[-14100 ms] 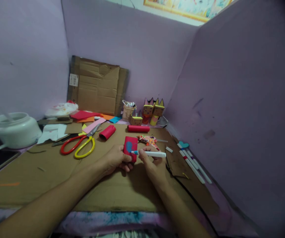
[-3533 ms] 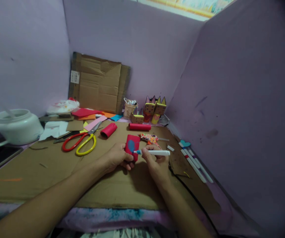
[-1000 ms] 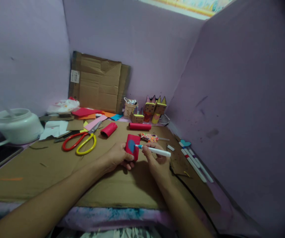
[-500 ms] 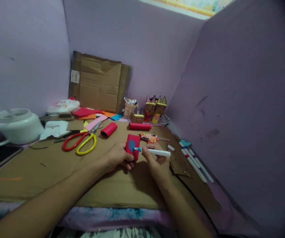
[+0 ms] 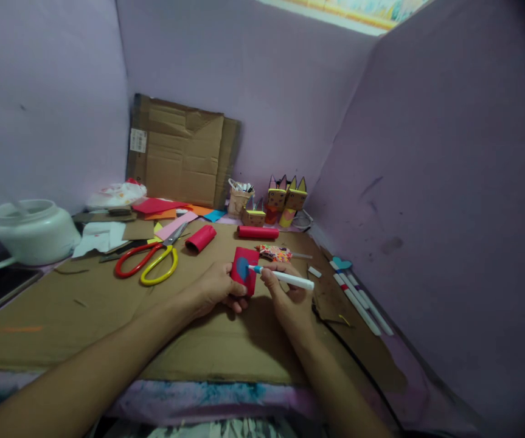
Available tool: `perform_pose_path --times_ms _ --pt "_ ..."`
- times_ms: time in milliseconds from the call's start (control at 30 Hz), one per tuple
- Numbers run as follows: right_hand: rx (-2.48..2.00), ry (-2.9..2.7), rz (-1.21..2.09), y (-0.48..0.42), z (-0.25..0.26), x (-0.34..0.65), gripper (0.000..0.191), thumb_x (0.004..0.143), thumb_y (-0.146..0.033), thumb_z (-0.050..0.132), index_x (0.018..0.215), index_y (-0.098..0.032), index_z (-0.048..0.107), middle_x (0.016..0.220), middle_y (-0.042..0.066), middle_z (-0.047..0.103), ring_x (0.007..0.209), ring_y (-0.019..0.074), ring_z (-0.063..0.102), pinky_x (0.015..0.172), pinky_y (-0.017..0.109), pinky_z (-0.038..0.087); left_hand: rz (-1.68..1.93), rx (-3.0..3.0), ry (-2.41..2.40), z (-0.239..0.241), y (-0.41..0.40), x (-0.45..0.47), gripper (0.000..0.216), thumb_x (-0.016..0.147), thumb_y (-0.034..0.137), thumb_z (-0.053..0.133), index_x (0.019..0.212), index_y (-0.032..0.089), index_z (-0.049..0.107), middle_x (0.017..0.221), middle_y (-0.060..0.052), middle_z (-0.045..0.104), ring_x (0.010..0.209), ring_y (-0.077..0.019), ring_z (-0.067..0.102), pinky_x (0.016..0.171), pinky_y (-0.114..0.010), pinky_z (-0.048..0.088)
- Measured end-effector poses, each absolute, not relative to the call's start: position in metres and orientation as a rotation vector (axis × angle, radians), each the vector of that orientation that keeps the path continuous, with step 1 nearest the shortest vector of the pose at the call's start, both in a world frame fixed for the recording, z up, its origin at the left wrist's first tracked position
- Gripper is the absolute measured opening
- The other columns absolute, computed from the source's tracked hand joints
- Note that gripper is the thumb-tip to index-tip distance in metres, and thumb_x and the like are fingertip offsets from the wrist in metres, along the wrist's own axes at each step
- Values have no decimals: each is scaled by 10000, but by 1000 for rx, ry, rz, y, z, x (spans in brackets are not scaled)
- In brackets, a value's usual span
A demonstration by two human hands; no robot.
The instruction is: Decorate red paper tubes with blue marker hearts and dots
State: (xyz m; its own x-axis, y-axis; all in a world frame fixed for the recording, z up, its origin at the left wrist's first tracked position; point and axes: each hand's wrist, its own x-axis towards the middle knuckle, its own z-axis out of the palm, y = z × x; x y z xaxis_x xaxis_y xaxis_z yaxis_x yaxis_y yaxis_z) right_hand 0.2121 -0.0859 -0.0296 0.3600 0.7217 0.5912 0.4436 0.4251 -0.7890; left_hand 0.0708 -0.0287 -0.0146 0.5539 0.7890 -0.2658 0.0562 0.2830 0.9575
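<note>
My left hand [image 5: 222, 286] grips a small red paper piece [image 5: 252, 258] by its lower left side, thumb on the front. A blue patch [image 5: 243, 268] is coloured on its face. In my right hand [image 5: 289, 295] is a white marker [image 5: 293, 280] with a blue tip end, its tip at the right part of the blue patch. Behind the hands lie a red paper roll [image 5: 201, 239] and a longer, thinner red roll [image 5: 257, 233]. A colourfully patterned item [image 5: 277, 252] rests just beyond my right hand.
Scissors [image 5: 159, 272] with red and yellow handles lie on the cardboard sheet [image 5: 107, 316]. A white pot [image 5: 34, 234] stands at left. Several markers [image 5: 358, 301] lie at right. Cardboard cat-eared figures [image 5: 295, 199] and a holder [image 5: 240, 201] stand at the back, near leaning cardboard [image 5: 182, 152].
The marker tip has moved slightly up on the red piece. Both hands stay in nearly the same place.
</note>
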Motion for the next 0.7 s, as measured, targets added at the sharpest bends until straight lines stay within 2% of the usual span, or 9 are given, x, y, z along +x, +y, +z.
perform_pose_path --times_ms 333,567,700 --pt "-1217 -1307 271 -86 -31 210 145 787 -338 637 737 -212 689 672 17 684 675 193 611 609 309 422 580 1184 872 -16 -27 71 270 526 85 672 767 123 557 588 -11 625 425 -119 577 380 -203 471" --pt "-1215 -1331 221 -88 -29 209 147 758 -304 631 643 -215 650 612 4 673 636 187 608 625 321 423 567 1190 855 -16 -28 71 244 524 88 665 740 122 558 603 -31 647 424 -119 581 391 -207 482" --pt "-1207 -1323 220 -87 -29 209 137 764 -315 639 668 -220 662 632 3 689 631 189 620 633 335 442 568 1203 858 -16 -28 71 263 524 100 682 755 124 559 593 -18 636 425 -122 585 389 -208 480"
